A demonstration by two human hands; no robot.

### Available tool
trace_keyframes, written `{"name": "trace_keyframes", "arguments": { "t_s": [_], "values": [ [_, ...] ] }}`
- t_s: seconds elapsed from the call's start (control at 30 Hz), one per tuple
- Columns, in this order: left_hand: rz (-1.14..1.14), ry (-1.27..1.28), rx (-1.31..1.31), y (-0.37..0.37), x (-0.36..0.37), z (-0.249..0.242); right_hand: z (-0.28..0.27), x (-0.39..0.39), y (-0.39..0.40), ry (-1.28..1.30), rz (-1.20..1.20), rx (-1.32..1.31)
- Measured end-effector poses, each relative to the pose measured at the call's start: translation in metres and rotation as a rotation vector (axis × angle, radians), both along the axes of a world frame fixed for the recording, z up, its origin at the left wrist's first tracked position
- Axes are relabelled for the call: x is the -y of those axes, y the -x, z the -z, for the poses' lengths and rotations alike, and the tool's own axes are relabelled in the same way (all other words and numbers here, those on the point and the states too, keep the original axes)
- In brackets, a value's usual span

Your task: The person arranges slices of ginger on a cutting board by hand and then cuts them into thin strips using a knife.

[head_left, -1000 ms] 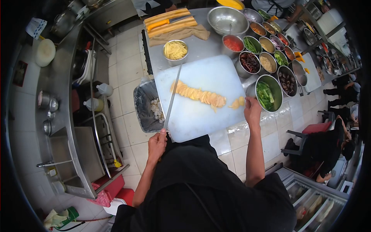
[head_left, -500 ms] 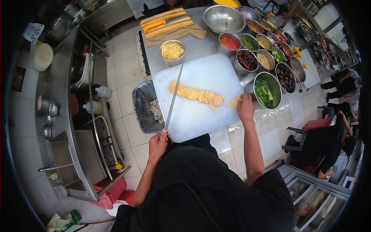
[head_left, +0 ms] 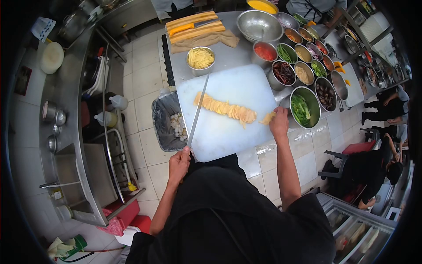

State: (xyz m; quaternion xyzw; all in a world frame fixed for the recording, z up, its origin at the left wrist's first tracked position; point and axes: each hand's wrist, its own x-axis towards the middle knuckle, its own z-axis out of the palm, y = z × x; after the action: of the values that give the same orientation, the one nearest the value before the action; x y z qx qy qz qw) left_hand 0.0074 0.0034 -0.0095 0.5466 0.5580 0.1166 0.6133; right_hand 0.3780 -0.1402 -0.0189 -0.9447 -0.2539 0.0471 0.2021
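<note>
My left hand [head_left: 179,165] is closed round the handle of a long knife [head_left: 197,112], whose blade lies across the left part of a white cutting board [head_left: 224,141]. A row of overlapping thin yellowish slices [head_left: 226,108] runs across the board, its left end at the blade. At the board's right edge my right hand [head_left: 279,121] pinches a few separate slices [head_left: 267,118], apart from the row. Right beside that hand stands a metal bowl of green leaves [head_left: 301,110].
Behind the board are a bowl of yellow strips [head_left: 200,58], a striped wooden board [head_left: 193,27] with an orange-handled knife, and a large steel bowl [head_left: 260,26]. Several ingredient bowls fill the right. A lined bin [head_left: 167,123] stands left. Other people are at the right and far side.
The view has shifted slightly, so the table and board appear a little further right. Both hands keep their holds, and the slices lie much as before.
</note>
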Motion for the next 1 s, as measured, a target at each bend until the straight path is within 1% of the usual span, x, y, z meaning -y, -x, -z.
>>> {"name": "trace_keyframes", "arguments": {
  "t_s": [0.07, 0.13, 0.17, 0.23, 0.27, 0.33, 0.43, 0.53, 0.57, 0.63, 0.67, 0.73, 0.77, 0.83, 0.87, 0.93, 1.0],
  "values": [
    [-0.009, 0.003, -0.002, 0.0, 0.001, -0.003, -0.002, 0.005, 0.003, -0.017, 0.016, 0.026],
    [-0.029, 0.007, -0.006, 0.001, 0.002, -0.004, 0.0, 0.012, -0.003, -0.061, 0.013, 0.138],
    [-0.033, 0.006, -0.009, 0.002, 0.002, -0.004, -0.004, 0.011, -0.001, -0.062, 0.009, 0.134],
    [-0.029, 0.015, -0.004, 0.003, 0.002, -0.004, -0.017, 0.012, 0.002, -0.431, 0.074, -0.138],
    [-0.02, 0.016, -0.005, 0.003, 0.002, -0.003, -0.009, 0.011, 0.001, -0.431, 0.082, -0.138],
    [-0.015, 0.008, -0.025, 0.002, 0.001, -0.001, 0.016, 0.003, -0.002, -0.423, 0.013, -0.406],
    [-0.001, 0.011, -0.034, 0.0, 0.002, -0.003, 0.007, -0.018, 0.02, -0.371, 0.021, -0.457],
    [0.003, 0.011, -0.017, -0.001, 0.003, 0.0, 0.014, -0.029, 0.024, -0.315, 0.056, -0.393],
    [0.002, 0.011, -0.017, -0.001, 0.003, -0.001, 0.01, -0.031, 0.028, -0.315, 0.055, -0.393],
    [0.0, 0.012, -0.009, 0.0, 0.004, -0.003, -0.001, -0.033, 0.035, -0.237, 0.052, -0.286],
    [-0.001, 0.012, -0.01, 0.0, 0.004, -0.003, 0.0, -0.033, 0.035, -0.237, 0.051, -0.286],
    [-0.023, 0.005, -0.019, 0.0, 0.004, -0.003, 0.003, -0.031, 0.035, -0.208, -0.014, -0.173],
    [-0.022, 0.006, -0.018, 0.0, 0.004, -0.003, 0.005, -0.029, 0.033, -0.207, -0.014, -0.173],
    [-0.017, 0.007, -0.021, 0.001, 0.003, -0.002, 0.008, -0.023, 0.025, -0.293, -0.066, -0.088],
    [-0.021, 0.006, -0.021, 0.001, 0.002, -0.003, 0.008, -0.017, 0.018, -0.294, -0.071, -0.089],
    [-0.016, 0.014, -0.001, 0.001, 0.004, -0.005, 0.008, -0.001, 0.003, -0.398, -0.051, -0.132],
    [-0.014, 0.012, -0.006, 0.002, 0.004, -0.005, -0.004, 0.009, 0.001, -0.352, -0.069, -0.116]
  ]
}}
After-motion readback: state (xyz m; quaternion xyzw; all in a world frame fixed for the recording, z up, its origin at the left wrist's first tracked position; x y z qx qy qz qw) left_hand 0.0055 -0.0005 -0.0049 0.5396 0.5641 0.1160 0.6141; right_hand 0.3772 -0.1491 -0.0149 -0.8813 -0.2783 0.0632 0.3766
